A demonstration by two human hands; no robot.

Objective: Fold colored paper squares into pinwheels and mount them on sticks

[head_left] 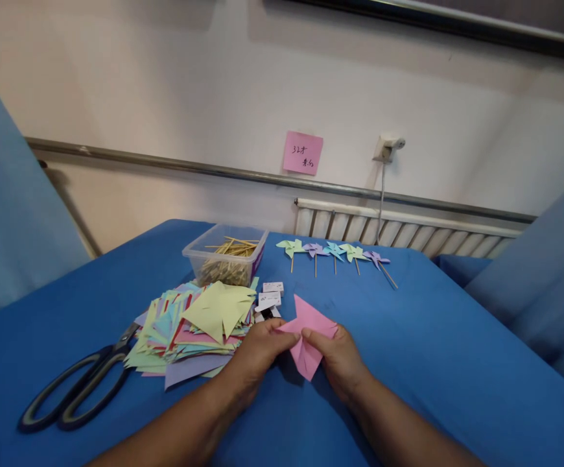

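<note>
Between my two hands is a sheet of pink paper [310, 319] with cuts running in from its corners, held above the blue cloth. My left hand [262, 347] grips its left side, thumb lying on the front near the centre. On the other side my right hand [340, 357] pinches the right part, its thumb also close to the middle. The fingers behind the paper are hidden. Left of my left hand lies a heap of cut coloured paper sheets [189, 353], a pale yellow one [220, 308] on top. Small white boxes [269, 299] sit just beyond that hand.
Dark-handled scissors [75, 395] lie at the left, blades against the heap. Behind it stands a clear plastic tub [194, 258] of thin wooden sticks. Several finished paper pinwheels [334, 251] line the far edge of the blue-covered table [457, 363]. A radiator [403, 227] stands beyond.
</note>
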